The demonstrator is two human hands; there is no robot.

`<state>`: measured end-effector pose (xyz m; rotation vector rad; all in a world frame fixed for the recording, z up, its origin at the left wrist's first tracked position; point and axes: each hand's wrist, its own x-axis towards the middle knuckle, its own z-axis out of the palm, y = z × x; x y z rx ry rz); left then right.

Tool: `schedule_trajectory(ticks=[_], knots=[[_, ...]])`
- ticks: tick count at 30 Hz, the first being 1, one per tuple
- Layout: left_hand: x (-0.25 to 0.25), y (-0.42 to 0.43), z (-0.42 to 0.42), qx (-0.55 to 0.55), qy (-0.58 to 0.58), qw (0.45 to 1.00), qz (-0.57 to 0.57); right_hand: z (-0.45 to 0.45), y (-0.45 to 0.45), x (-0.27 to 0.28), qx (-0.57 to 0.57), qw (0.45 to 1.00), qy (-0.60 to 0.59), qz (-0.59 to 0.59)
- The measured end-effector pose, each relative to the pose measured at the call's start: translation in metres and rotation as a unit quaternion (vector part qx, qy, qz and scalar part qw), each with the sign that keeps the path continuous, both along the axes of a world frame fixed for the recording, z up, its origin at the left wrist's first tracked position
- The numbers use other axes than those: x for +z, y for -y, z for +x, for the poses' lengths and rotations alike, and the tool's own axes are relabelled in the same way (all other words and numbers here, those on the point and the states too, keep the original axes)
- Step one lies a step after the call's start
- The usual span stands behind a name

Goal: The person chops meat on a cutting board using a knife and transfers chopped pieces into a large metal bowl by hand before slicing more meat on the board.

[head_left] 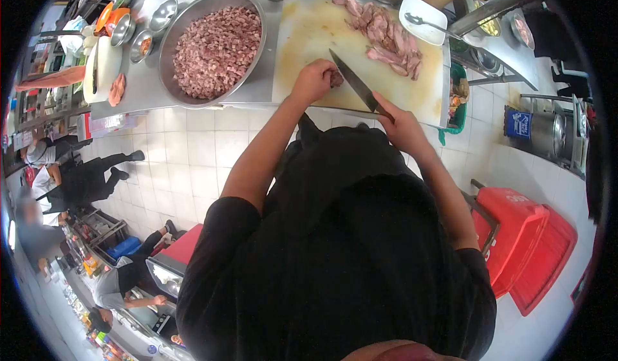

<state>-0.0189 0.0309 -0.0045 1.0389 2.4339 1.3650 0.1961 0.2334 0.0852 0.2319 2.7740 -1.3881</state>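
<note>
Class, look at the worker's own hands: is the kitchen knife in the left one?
No: the right hand grips the kitchen knife, while the left hand holds a small piece of meat.

Head-worn wide-angle view, facing steeply downward past the torso (347, 245) to left hand (313, 80), right hand (402, 127) and nearby table (143, 83).

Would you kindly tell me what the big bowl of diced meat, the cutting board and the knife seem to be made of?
Big bowl: smooth metal, probably stainless steel, going by its silvery sheen.
Cutting board: likely plastic, matte off-white, stained yellowish with no visible grain.
Knife: grey metal blade, probably steel, dully shiny; its handle, mostly under the right hand, is unclear.
</note>
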Motion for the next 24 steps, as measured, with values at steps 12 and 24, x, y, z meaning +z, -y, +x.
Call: schedule_trajectory(ticks=[12,24], knots=[[-0.002,0.011,0.011,-0.01,0.105,0.994,0.021,-0.011,0.017,0.019,0.026,0.984,0.06,0.165],[0.002,0.012,0.016,0.008,0.03,0.999,-0.017,-0.012,0.019,0.022,0.033,0.988,0.081,0.127]])
